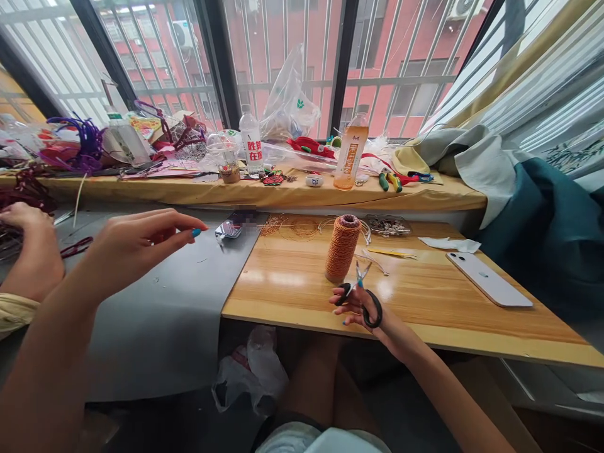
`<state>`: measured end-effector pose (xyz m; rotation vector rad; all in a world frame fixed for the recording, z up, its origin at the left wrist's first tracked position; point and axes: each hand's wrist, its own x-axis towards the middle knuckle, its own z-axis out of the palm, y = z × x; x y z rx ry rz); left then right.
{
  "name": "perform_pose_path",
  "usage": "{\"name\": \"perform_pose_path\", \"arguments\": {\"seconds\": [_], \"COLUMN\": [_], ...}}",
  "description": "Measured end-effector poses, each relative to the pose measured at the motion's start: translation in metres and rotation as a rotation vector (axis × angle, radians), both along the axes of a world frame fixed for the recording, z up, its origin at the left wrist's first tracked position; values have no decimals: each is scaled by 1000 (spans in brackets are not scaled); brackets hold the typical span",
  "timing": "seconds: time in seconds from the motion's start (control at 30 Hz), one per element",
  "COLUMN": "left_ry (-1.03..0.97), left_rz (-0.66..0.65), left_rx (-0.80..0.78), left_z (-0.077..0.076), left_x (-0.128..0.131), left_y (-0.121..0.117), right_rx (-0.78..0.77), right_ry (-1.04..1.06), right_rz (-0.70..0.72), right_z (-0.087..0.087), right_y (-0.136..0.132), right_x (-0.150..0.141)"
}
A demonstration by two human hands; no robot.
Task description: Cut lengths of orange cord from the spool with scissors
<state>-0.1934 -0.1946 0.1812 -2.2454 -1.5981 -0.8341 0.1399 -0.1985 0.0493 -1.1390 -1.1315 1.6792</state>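
Observation:
My left hand (151, 242) is raised over the grey mat, its thumb and index finger pinched together. From the fingertips a fine cord (297, 225) seems to run right, past a phone-like device, though it is hard to follow near the fingers. My right hand (363, 308) is at the wooden board's front edge, holding small scissors (362, 275) with black handles. Their blades point up and stand slightly apart. Just behind them a spool of orange-brown cord (341, 248) stands upright. Loose coils of thin cord (302, 230) lie behind, left of the spool.
A white phone (488, 279), yellow tweezers (392, 253) and a clear tray of small parts (387, 225) lie on the wooden board (283, 296). Bottles (352, 151) and pliers (391, 181) crowd the sill. Another person's hand (28, 220) is at far left.

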Motion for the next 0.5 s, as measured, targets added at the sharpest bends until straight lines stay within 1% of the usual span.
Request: {"name": "perform_pose_path", "arguments": {"seconds": [0.07,0.13,0.23,0.3,0.37,0.5], "left_ry": [61,83,59,42,41,17], "left_rz": [-15,-34,-36,-32,-29,-14], "left_rx": [-6,-14,-42,-66,-112,-260], "left_z": [-2,-5,-13,-22,-34,-56], "left_x": [-4,-7,-11,-13,-16,-24], "left_y": [-4,-6,-8,-8,-6,2], "right_rx": [-13,-25,5,67,83,65], "right_ry": [-14,-71,-157,-178,-173,-62], "right_rz": [-61,-77,35,105,135,126], "right_z": [-5,-11,-15,-10,0,22], "right_y": [-7,-12,-15,-11,-3,24], "right_x": [11,17,13,3,-12,-41]}}
